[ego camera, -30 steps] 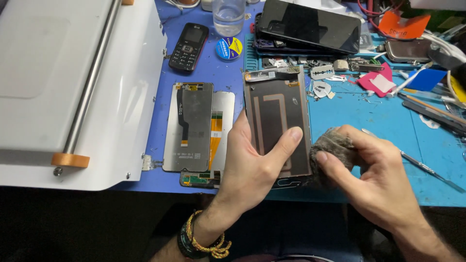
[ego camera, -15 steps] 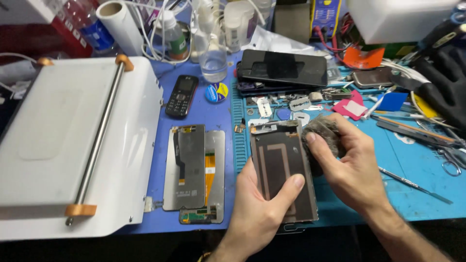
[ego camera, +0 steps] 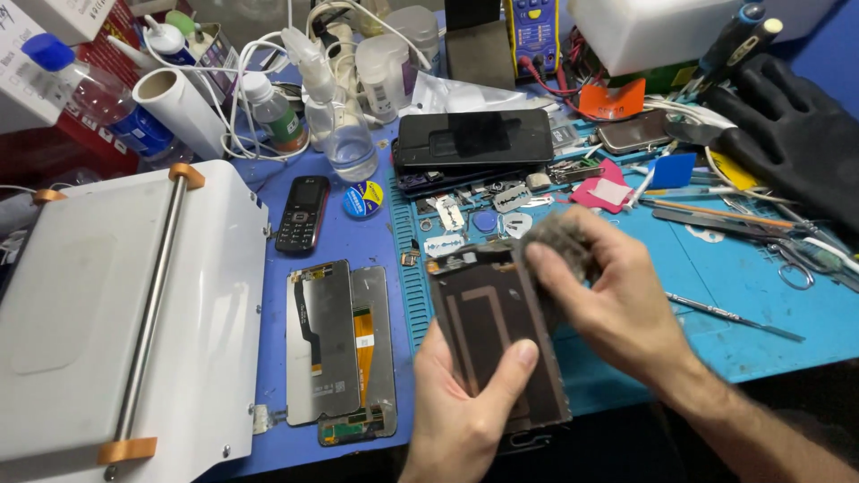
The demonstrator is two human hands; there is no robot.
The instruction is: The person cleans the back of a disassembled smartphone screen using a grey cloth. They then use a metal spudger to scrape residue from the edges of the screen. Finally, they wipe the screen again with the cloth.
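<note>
Phone screen panel point(ego camera: 497, 340): dark brown-black back with thin copper-toned outlines. Cloth wad point(ego camera: 559, 246): mottled grey. Worktop point(ego camera: 769, 295) mat: bright blue, ribbed teal strip at its left edge. Machine point(ego camera: 107, 313): white casing, silver bar, orange end caps. Keypad phone point(ego camera: 302, 213): black. Two loose screens point(ego camera: 340, 353): dark grey, orange flex strip. Glove point(ego camera: 796, 134): black. Razor blades point(ego camera: 445, 244): silver.

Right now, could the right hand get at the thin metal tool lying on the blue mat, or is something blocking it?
Probably yes. The thin metal tool lies bare on the blue mat just beside the right hand, with nothing over it. But that hand already pinches a grey cloth wad against the phone panel, so it is occupied.
</note>
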